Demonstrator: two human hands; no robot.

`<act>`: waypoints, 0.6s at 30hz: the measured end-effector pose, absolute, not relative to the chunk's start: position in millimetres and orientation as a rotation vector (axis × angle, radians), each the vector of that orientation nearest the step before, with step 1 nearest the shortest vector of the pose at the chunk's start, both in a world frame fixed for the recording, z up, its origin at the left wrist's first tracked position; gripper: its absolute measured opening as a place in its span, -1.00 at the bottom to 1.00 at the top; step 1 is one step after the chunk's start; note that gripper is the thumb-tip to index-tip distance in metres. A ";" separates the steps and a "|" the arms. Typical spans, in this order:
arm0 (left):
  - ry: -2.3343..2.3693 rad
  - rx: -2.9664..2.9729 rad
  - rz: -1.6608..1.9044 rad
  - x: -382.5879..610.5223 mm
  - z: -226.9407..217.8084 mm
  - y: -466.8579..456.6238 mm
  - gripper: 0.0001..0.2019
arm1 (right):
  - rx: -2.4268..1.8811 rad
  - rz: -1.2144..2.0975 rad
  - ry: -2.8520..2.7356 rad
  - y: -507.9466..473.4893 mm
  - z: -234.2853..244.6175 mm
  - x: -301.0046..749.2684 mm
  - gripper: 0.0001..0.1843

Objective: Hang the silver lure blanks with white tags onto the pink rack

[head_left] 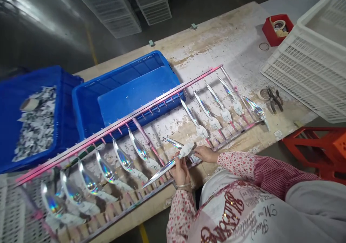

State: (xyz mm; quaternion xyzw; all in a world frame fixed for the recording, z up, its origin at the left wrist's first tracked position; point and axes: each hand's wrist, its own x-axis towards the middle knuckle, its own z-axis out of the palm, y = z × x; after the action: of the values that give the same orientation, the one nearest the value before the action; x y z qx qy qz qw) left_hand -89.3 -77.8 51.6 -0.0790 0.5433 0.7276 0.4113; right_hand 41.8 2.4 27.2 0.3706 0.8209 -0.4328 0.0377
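My left hand is closed around a shiny silver blade-shaped piece with a white wrapping over its broad end. My right hand has its fingers pinched together right by that wrapped end; what lies between them is hidden. Under both hands is a long pink-stained metal rack with rows of prongs. Several similar silver pieces with white-covered ends lie along it on either side of my hands. Another silver piece sits at the rack's right end.
Behind the rack stands a blue tub; left of it, a blue bin holds white and grey scraps. Pliers, a red box and a white slatted crate are at right. An orange stool stands below the table edge.
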 end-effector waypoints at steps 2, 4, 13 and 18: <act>1.331 -0.210 1.785 -84.5 46.2 -80.3 -0.60 | 1.168 -1.314 2.544 -0.8 26.4 43.7 -0.85; 1.313 -0.195 1.756 -83.0 43.3 -82.9 -0.62 | 1.199 -1.267 2.547 -3.3 26.7 44.0 -0.85; 1.376 -0.140 1.684 -89.3 49.1 -81.2 -0.57 | 1.142 -1.136 2.517 -1.9 38.5 38.7 -0.78; 1.497 -0.075 1.590 -94.5 60.7 -70.6 -0.50 | 1.004 -1.055 2.475 5.3 49.0 38.2 -0.79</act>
State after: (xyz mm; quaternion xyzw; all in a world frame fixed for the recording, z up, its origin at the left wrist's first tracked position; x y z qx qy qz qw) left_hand -94.5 -70.6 60.7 -0.0305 0.6082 0.6459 0.4604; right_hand 38.2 5.3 49.0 0.3463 0.8540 -0.3641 0.1346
